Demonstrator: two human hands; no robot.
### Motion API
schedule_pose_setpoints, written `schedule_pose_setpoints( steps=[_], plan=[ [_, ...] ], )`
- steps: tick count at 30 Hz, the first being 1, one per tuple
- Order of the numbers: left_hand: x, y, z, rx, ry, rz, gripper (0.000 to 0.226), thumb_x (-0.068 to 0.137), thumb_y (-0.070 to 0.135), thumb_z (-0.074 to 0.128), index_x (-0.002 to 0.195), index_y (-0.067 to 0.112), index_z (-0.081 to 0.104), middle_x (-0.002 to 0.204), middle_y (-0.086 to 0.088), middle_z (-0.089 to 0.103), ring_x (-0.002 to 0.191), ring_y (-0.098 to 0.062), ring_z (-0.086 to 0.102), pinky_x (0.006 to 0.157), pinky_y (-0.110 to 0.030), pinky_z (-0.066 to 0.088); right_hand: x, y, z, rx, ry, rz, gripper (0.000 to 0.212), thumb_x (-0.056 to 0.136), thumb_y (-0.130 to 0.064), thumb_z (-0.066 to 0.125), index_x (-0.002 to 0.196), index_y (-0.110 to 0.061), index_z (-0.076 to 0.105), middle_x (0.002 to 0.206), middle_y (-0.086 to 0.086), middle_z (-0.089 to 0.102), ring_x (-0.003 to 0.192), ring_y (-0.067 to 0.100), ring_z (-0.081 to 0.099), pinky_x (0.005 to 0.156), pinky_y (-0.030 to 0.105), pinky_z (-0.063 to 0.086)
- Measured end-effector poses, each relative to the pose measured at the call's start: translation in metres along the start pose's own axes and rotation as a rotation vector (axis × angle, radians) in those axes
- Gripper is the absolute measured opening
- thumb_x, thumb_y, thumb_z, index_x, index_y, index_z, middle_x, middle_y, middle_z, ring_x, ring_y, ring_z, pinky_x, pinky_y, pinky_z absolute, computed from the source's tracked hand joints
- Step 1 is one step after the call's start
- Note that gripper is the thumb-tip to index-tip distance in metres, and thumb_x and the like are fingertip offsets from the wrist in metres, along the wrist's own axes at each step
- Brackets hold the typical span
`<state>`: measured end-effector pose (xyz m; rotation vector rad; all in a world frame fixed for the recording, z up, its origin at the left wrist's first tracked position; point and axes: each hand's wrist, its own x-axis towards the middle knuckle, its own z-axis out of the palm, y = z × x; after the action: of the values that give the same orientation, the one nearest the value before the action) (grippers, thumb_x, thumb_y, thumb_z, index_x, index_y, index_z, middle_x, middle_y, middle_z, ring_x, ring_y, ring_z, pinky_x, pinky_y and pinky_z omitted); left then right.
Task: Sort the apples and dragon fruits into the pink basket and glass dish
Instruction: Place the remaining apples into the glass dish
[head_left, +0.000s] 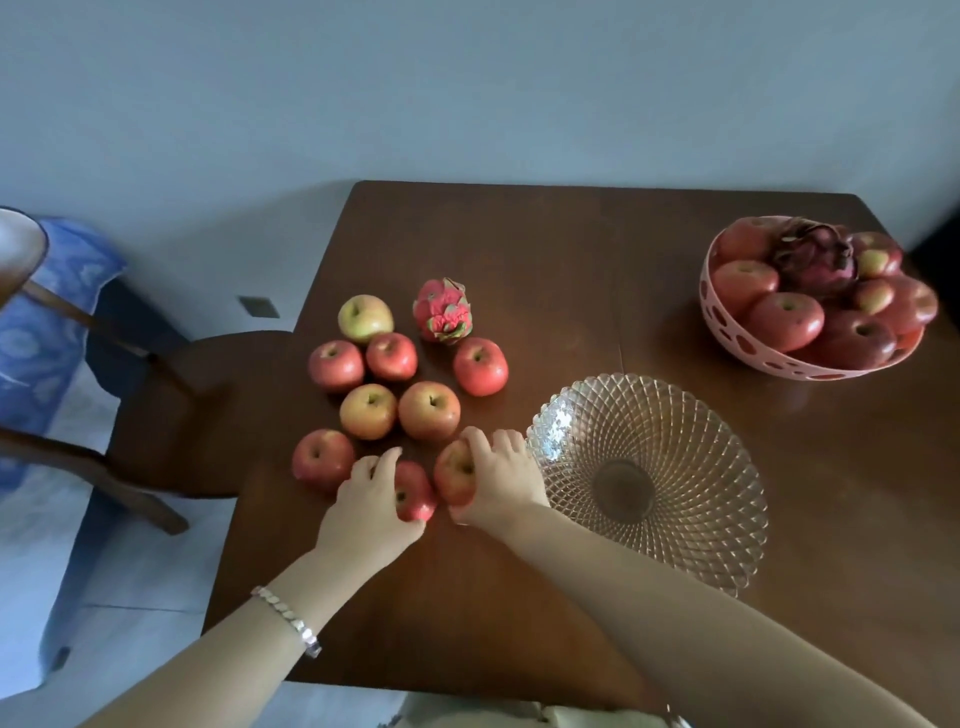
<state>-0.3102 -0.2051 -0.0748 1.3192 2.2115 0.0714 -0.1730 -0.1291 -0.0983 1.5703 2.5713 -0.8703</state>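
Low over the table (519, 249), both hands reaching forward, left hand (371, 506) cupping one apple (415, 499), right hand (498, 480) gripping another apple (453, 470)

Only one view on my feed: the head camera, looking forward and steeply down onto the table (519, 239). Wide lens, close over the near edge; wall behind, chair (171, 405) at left.

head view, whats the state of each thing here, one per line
glass dish: empty, upright on table
pink basket: heaped with apples and one dragon fruit
loose dragon fruit: on table, untouched
seven loose apples: on table, untouched
left hand: closed on an apple
right hand: closed on another apple
table: fruit still unsorted on its left half
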Motion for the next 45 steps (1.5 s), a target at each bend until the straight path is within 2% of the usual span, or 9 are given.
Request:
schedule_pose_setpoints(
  steps=[5,13,22,28,32,34,37,40,45],
  plan=[
    [0.011,0.007,0.015,0.173,-0.072,0.026,0.086,0.079,0.037,0.068,0.145,0.035,0.014,0.15,-0.004,0.018,0.125,-0.03,0.039,0.095,-0.039,0.045,-0.037,0.032,-0.045,0.364,0.184,0.131,0.083,0.062,-0.034,0.08,0.128,-0.024,0.031,0.113,-0.005,0.03,0.094,0.02,0.053,0.086,0.034,0.048],
    [0.004,0.036,0.012,-0.117,0.12,0.067,0.082,0.065,0.034,0.079,0.134,0.027,0.035,0.135,-0.001,0.043,0.112,-0.03,0.052,0.089,-0.039,0.048,-0.056,0.128,-0.063,0.3,0.194,0.372,0.084,0.061,-0.034,0.082,0.128,-0.024,0.032,0.128,0.004,0.046,0.11,0.022,0.054,0.089,0.037,0.053],
    [-0.016,0.111,0.014,-0.238,0.201,0.283,0.083,0.062,0.028,0.081,0.133,0.026,0.038,0.13,0.001,0.043,0.116,-0.022,0.045,0.093,-0.024,0.033,-0.046,0.147,-0.045,0.277,0.134,0.309,0.088,0.065,-0.041,0.078,0.136,-0.021,0.03,0.132,0.003,0.044,0.122,0.021,0.043,0.098,0.037,0.045],
    [-0.017,0.143,0.023,-0.281,0.068,0.332,0.088,0.061,0.024,0.081,0.135,0.033,0.034,0.129,0.004,0.039,0.119,-0.017,0.041,0.094,-0.02,0.031,-0.053,0.147,-0.083,0.38,-0.019,0.246,0.092,0.073,-0.027,0.068,0.145,-0.026,0.01,0.147,0.004,0.019,0.139,0.025,0.013,0.114,0.044,0.022],
    [-0.022,0.169,0.024,-0.304,0.013,0.458,0.095,0.061,0.022,0.08,0.139,0.035,0.026,0.131,0.016,0.037,0.123,-0.011,0.033,0.101,-0.02,0.025,-0.061,0.146,-0.129,0.849,-0.137,0.144,0.071,0.077,-0.032,0.069,0.137,-0.029,0.031,0.13,0.004,0.048,0.122,0.022,0.049,0.103,0.039,0.041],
    [-0.024,0.183,0.026,-0.294,-0.017,0.579,0.096,0.064,0.021,0.079,0.138,0.042,0.021,0.125,0.024,0.032,0.124,-0.009,0.03,0.102,-0.018,0.025,-0.062,0.144,-0.136,0.992,-0.317,0.158,0.073,0.063,-0.043,0.075,0.127,-0.03,0.041,0.122,0.004,0.055,0.109,0.023,0.059,0.088,0.036,0.053],
    [-0.021,0.194,0.036,-0.291,0.0,0.701,0.098,0.067,0.018,0.078,0.135,0.05,0.016,0.129,0.025,0.029,0.126,-0.004,0.025,0.101,-0.01,0.023,-0.062,0.153,-0.131,1.075,-0.266,0.145,0.078,0.047,-0.04,0.081,0.118,-0.021,0.054,0.115,0.011,0.062,0.102,0.026,0.064,0.081,0.035,0.057],
    [-0.011,0.188,0.046,-0.321,0.002,0.625,0.096,0.072,0.023,0.077,0.137,0.048,0.011,0.14,0.015,0.024,0.133,-0.002,0.019,0.105,-0.007,0.014,-0.06,0.169,-0.129,1.184,-0.126,0.203,0.077,0.042,-0.038,0.082,0.114,-0.026,0.057,0.115,0.01,0.061,0.103,0.027,0.063,0.083,0.037,0.056],
    [0.004,0.19,0.06,-0.53,-0.277,0.116,0.078,0.086,0.038,0.06,0.147,0.026,0.013,0.153,-0.005,0.014,0.135,-0.024,0.034,0.11,-0.038,0.031,-0.038,0.185,-0.131,0.988,0.063,0.327,0.081,0.05,-0.024,0.087,0.122,-0.024,0.049,0.117,0.007,0.056,0.1,0.021,0.059,0.081,0.031,0.053]
  ],
)
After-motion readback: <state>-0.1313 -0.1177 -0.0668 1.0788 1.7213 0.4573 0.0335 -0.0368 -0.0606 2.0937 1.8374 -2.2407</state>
